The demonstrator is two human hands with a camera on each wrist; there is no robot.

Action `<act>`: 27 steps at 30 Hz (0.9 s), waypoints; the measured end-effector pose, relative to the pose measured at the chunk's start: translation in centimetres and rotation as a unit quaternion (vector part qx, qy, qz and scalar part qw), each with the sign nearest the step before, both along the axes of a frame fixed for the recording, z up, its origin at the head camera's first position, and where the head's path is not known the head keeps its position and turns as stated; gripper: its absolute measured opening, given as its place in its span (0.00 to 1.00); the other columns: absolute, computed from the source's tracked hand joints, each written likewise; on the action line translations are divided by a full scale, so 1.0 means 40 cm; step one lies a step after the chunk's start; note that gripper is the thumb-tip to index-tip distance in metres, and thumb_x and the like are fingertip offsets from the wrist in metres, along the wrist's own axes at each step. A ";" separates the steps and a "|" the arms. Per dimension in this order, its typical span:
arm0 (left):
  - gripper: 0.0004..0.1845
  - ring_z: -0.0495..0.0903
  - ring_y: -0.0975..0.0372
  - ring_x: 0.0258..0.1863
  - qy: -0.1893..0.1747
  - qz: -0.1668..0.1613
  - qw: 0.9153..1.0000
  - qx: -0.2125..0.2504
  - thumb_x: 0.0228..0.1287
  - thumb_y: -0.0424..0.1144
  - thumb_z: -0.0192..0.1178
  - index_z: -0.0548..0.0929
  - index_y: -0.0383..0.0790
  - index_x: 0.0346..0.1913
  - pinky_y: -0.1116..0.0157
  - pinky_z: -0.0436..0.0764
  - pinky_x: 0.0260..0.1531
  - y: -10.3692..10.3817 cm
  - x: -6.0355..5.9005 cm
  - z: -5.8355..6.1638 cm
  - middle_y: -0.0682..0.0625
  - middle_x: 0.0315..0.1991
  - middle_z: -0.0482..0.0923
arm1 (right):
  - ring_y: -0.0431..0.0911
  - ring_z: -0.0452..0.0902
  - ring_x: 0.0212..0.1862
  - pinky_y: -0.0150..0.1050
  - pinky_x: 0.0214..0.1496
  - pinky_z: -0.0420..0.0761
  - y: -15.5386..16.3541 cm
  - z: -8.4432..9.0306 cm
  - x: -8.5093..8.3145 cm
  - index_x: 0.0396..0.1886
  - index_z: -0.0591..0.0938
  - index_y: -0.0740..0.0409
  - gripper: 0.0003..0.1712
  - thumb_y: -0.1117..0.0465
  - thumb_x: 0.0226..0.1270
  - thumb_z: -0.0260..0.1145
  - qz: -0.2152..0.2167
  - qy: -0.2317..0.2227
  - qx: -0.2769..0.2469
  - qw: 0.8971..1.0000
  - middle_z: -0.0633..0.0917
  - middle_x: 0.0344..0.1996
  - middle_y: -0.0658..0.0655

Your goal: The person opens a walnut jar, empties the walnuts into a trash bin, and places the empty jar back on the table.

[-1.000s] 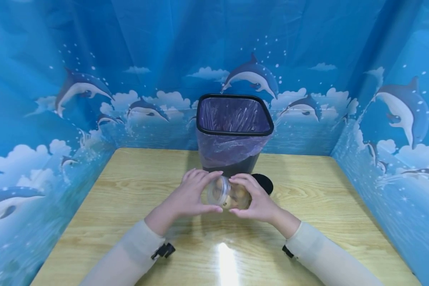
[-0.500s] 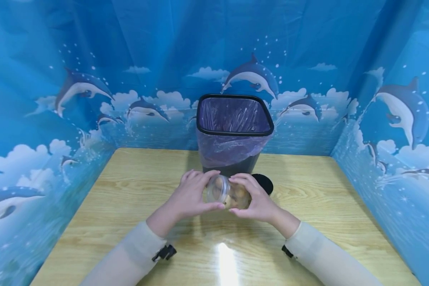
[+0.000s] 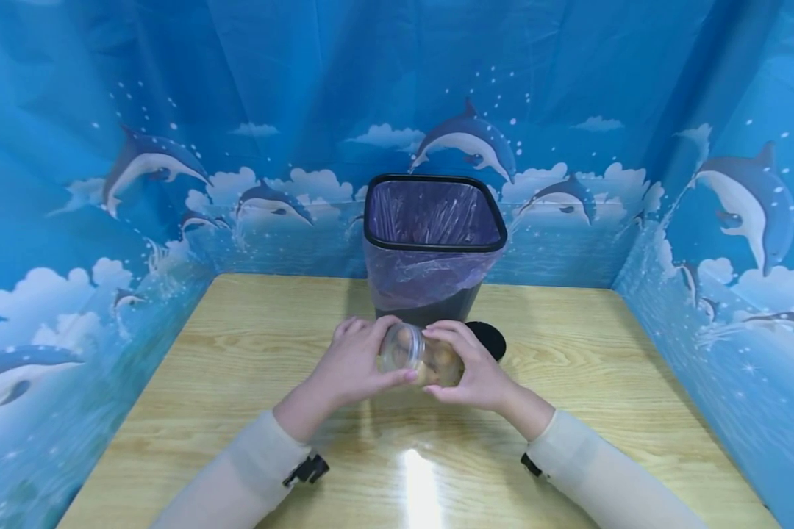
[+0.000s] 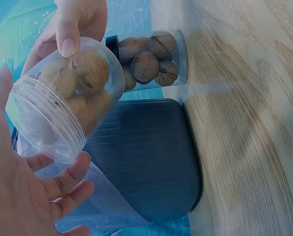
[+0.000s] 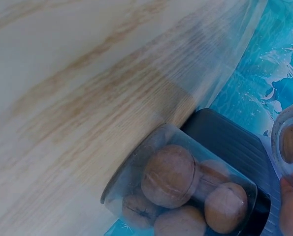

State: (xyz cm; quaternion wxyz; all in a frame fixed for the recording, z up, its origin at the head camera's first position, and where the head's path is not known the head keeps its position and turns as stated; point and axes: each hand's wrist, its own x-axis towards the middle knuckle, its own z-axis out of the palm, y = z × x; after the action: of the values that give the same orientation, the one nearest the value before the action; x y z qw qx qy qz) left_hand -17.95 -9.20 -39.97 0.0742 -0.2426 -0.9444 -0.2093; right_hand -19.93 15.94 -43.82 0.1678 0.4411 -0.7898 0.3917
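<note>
Clear plastic jar (image 4: 67,101) in right hand (image 3: 478,373)

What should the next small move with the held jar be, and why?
I'd probably tip the held jar slightly more upright. It leans, with the left hand around its ridged end, the right hand gripping its body, and brown round pieces inside. I can't tell whether that end is covered, so they might spill.

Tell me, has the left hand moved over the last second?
Yes, slightly. In the head view, the left hand has turned: against the unmoved bin, its thumb is nearer and its wrist sits slightly farther right.
</note>
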 end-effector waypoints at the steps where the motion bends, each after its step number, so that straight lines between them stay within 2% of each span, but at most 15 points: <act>1: 0.49 0.76 0.50 0.57 -0.001 0.003 1.000 -0.001 0.54 0.77 0.58 0.69 0.45 0.70 0.42 0.55 0.70 0.001 0.000 0.000 0.49 0.57 0.81 | 0.52 0.70 0.63 0.39 0.65 0.71 0.000 0.000 0.000 0.67 0.73 0.54 0.48 0.59 0.43 0.83 -0.001 0.000 0.001 1.000 0.73 0.63 0.58; 4: 0.49 0.77 0.51 0.54 -0.009 0.013 1.000 -0.006 0.55 0.78 0.56 0.69 0.45 0.70 0.42 0.55 0.69 0.005 0.002 0.000 0.52 0.44 0.84 | 0.52 0.70 0.64 0.40 0.65 0.71 0.002 -0.002 -0.001 0.67 0.73 0.53 0.47 0.57 0.44 0.83 -0.003 0.000 0.005 1.000 0.73 0.63 0.58; 8: 0.50 0.78 0.53 0.50 -0.022 0.024 0.999 -0.011 0.55 0.79 0.53 0.68 0.45 0.70 0.42 0.54 0.69 0.009 0.003 0.000 0.59 0.27 0.76 | 0.52 0.70 0.64 0.40 0.65 0.71 0.002 -0.002 0.000 0.67 0.73 0.53 0.46 0.56 0.46 0.83 -0.005 0.000 0.008 1.000 0.72 0.63 0.58; 11: 0.50 0.78 0.54 0.48 -0.027 0.028 0.999 -0.009 0.56 0.79 0.54 0.68 0.45 0.71 0.42 0.55 0.69 0.010 0.005 0.000 0.60 0.26 0.75 | 0.52 0.70 0.64 0.41 0.65 0.71 0.002 -0.001 0.001 0.67 0.73 0.53 0.46 0.55 0.47 0.82 -0.004 0.002 0.008 1.000 0.72 0.63 0.58; 15: 0.52 0.77 0.54 0.47 -0.025 0.028 0.999 -0.007 0.55 0.78 0.54 0.65 0.46 0.74 0.42 0.55 0.69 0.007 0.004 -0.004 0.56 0.34 0.81 | 0.52 0.69 0.64 0.42 0.65 0.71 0.001 -0.001 0.000 0.67 0.72 0.53 0.46 0.55 0.47 0.82 -0.002 0.003 0.009 1.000 0.72 0.63 0.58; 18: 0.54 0.76 0.52 0.52 -0.016 0.015 1.000 -0.008 0.55 0.78 0.55 0.60 0.49 0.78 0.41 0.55 0.69 0.002 0.002 -0.007 0.52 0.47 0.83 | 0.52 0.69 0.64 0.43 0.65 0.72 0.001 -0.001 -0.001 0.67 0.72 0.53 0.47 0.55 0.46 0.82 -0.003 0.005 0.011 1.000 0.72 0.63 0.58; 20: 0.55 0.74 0.50 0.58 -0.008 -0.002 1.000 -0.006 0.55 0.78 0.56 0.54 0.52 0.80 0.40 0.54 0.70 -0.004 0.001 -0.007 0.49 0.54 0.80 | 0.52 0.69 0.64 0.44 0.64 0.72 0.002 -0.001 -0.001 0.67 0.72 0.53 0.47 0.55 0.46 0.82 -0.004 0.007 0.012 1.000 0.72 0.63 0.58; 23: 0.57 0.67 0.48 0.67 0.008 -0.042 0.999 0.007 0.54 0.74 0.60 0.48 0.55 0.81 0.39 0.52 0.70 -0.014 -0.002 -0.003 0.44 0.67 0.70 | 0.52 0.69 0.64 0.45 0.64 0.72 0.003 -0.001 -0.001 0.68 0.72 0.53 0.47 0.55 0.46 0.82 -0.005 0.007 0.015 1.000 0.72 0.64 0.58; 27: 0.58 0.61 0.47 0.71 0.023 -0.097 0.995 0.029 0.51 0.70 0.67 0.47 0.59 0.81 0.39 0.48 0.71 -0.028 -0.005 0.005 0.44 0.72 0.63 | 0.52 0.69 0.65 0.46 0.65 0.72 0.005 -0.002 -0.002 0.68 0.72 0.53 0.47 0.54 0.47 0.82 -0.002 0.003 0.015 1.000 0.72 0.64 0.58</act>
State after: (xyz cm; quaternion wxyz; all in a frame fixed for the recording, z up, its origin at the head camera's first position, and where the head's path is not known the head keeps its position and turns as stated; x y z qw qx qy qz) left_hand -18.16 -10.30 -39.77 0.0823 -0.3360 -0.9078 -0.2370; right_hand -20.02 16.15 -43.90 0.1643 0.4437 -0.7959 0.3777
